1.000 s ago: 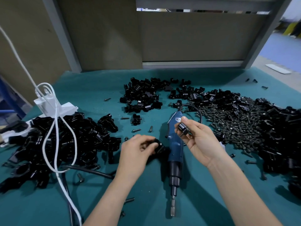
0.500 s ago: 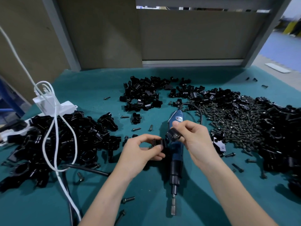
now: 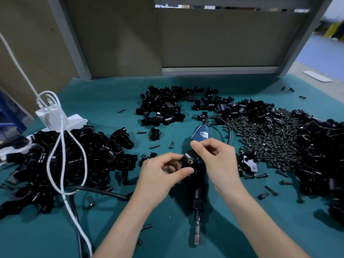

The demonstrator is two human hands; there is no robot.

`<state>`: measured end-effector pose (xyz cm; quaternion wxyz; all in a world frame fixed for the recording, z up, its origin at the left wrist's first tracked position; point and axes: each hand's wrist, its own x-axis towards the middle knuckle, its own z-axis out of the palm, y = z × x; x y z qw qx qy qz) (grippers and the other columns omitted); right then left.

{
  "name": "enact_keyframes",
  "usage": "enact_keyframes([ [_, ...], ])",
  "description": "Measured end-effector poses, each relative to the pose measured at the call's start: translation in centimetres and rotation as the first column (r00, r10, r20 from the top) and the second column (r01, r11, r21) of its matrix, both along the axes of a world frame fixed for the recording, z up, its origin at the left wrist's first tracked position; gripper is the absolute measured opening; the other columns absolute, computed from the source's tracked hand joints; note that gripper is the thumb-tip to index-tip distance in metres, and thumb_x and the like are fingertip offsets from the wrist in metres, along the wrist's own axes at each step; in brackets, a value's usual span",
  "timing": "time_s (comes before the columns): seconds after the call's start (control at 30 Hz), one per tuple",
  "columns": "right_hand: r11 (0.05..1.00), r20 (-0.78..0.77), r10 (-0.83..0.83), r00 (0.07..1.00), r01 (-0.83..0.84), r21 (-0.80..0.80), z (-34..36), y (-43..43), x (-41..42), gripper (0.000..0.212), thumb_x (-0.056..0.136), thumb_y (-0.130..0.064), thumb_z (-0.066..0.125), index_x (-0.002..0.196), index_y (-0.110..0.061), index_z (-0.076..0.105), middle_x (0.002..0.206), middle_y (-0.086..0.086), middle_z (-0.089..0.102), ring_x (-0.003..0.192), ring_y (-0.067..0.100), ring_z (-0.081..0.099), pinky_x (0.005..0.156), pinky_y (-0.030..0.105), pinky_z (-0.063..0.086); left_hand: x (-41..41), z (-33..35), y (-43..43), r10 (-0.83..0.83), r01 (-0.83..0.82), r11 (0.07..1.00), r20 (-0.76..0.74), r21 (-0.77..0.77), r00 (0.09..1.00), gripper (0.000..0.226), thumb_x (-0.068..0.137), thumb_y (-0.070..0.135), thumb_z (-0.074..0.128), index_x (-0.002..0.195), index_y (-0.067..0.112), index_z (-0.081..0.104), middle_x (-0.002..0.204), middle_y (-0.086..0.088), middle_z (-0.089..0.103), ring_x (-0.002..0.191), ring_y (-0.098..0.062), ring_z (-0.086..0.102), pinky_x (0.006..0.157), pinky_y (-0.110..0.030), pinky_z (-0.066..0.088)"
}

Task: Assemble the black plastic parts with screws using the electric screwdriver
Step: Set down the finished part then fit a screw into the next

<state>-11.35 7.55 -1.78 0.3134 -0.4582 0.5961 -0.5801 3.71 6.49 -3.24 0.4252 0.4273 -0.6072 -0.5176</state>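
While both hands meet over the middle of the counter, the step in hand looks like mating two clamp halves and seating a screw by touch.

Grip: left hand, thumb and forefinger pinching the joined black plastic part from below and the left. Opposite, right hand, thumb and forefinger pinching the same part from above and the right. Part is held in the air, just above the body of the electric screwdriver. Driver lies flat on the counter, bit end toward the person, no hand on it. A round metal screw head shows on the near face of the part. How deep it sits, cannot tell.

Doing it well, as I judge:
- Halves flush, so the holes line up.
- Screw started straight by fingertip before any power.
- Part gripped firmly in the left hand alone, freeing the right for the driver.
- Bit square on the head, light pressure, stop once snug. Plastic would likely strip or crack.

Supply: screw pile just right of the hands. Loose black parts lie in the left heap, back heap and right heap.
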Motion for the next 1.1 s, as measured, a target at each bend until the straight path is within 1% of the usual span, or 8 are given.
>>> enact_keyframes([
  [0.23,0.999,0.088,-0.028,0.996,0.030,-0.021,-0.24,0.10,0.26,0.017,0.083,-0.033,0.073,0.068,-0.025,0.071,0.062,-0.004,0.066,0.061,0.008,0.058,0.066,0.027,0.046,-0.17,0.10,0.36,-0.015,0.014,0.997,-0.012,-0.079,1.000,0.021,0.069,0.012,0.085,0.085,0.021,0.075,0.065,0.002,0.064,0.060,-0.008,0.057,0.054,-0.023,0.053],
  [0.63,0.999,0.052,-0.017,0.998,0.019,-0.029,-0.01,0.36,0.43,0.016,0.082,-0.032,0.074,0.069,-0.023,0.071,0.064,0.001,0.067,0.061,0.011,0.058,0.066,0.031,0.049,-0.27,0.07,0.52,0.003,-0.007,0.995,-0.043,-0.100,0.999,0.019,0.070,0.010,0.083,0.084,0.019,0.075,0.067,0.000,0.064,0.061,-0.009,0.059,0.054,-0.022,0.054],
  [0.7,0.999,0.046,-0.024,0.999,0.025,-0.023,-0.02,0.39,0.38,0.014,0.082,-0.030,0.074,0.069,-0.023,0.071,0.064,0.001,0.068,0.061,0.013,0.059,0.067,0.035,0.051,-0.28,0.01,0.52,0.018,-0.023,0.992,-0.045,-0.124,0.999,0.019,0.069,0.013,0.084,0.084,0.021,0.075,0.068,-0.001,0.064,0.060,-0.009,0.059,0.054,-0.022,0.054],
  [0.8,1.000,0.079,-0.011,0.997,0.012,-0.003,0.01,0.45,0.51,0.017,0.082,-0.030,0.074,0.068,-0.021,0.070,0.065,0.008,0.067,0.062,0.027,0.061,0.067,0.046,0.055,-0.26,0.01,0.51,0.041,-0.048,0.984,-0.048,-0.169,0.998,0.022,0.067,0.030,0.082,0.087,0.024,0.075,0.074,0.005,0.063,0.063,-0.009,0.059,0.058,-0.024,0.056],
  [0.87,1.000,0.118,0.008,0.993,-0.010,0.011,0.06,0.42,0.59,0.020,0.083,-0.028,0.074,0.066,-0.018,0.068,0.063,0.006,0.067,0.057,0.024,0.062,0.056,0.038,0.056,-0.24,-0.09,0.42,0.041,-0.051,0.982,-0.061,-0.183,0.997,0.026,0.066,0.035,0.080,0.090,0.025,0.076,0.080,0.010,0.061,0.068,-0.009,0.060,0.062,-0.025,0.057],
  [0.93,1.000,0.118,0.019,0.993,-0.022,0.020,0.03,0.33,0.57,0.022,0.083,-0.026,0.073,0.064,-0.018,0.067,0.063,0.002,0.067,0.058,0.020,0.063,0.054,0.032,0.054,-0.26,-0.22,0.34,0.038,-0.054,0.980,-0.088,-0.189,0.995,0.026,0.066,0.033,0.079,0.090,0.025,0.076,0.084,0.011,0.059,0.068,-0.008,0.059,0.063,-0.022,0.055],
  [1.03,1.000,0.039,0.012,0.999,-0.012,0.016,-0.18,0.20,0.47,0.020,0.084,-0.029,0.072,0.067,-0.021,0.067,0.068,0.000,0.069,0.070,0.025,0.065,0.070,0.037,0.056,-0.47,-0.44,0.41,0.073,-0.087,0.971,-0.071,-0.222,0.995,0.030,0.066,0.035,0.079,0.093,0.023,0.075,0.086,0.010,0.060,0.071,-0.006,0.060,0.065,-0.020,0.054],
  [1.1,1.000,-0.003,0.001,1.000,-0.001,-0.012,-0.21,0.09,0.55,0.016,0.085,-0.026,0.072,0.070,-0.021,0.066,0.071,-0.006,0.069,0.071,0.011,0.064,0.073,0.025,0.052,-0.62,-0.55,0.51,0.097,-0.110,0.961,-0.062,-0.254,0.993,0.027,0.066,0.033,0.078,0.092,0.027,0.073,0.087,0.011,0.059,0.075,-0.006,0.060,0.066,-0.018,0.054],
])
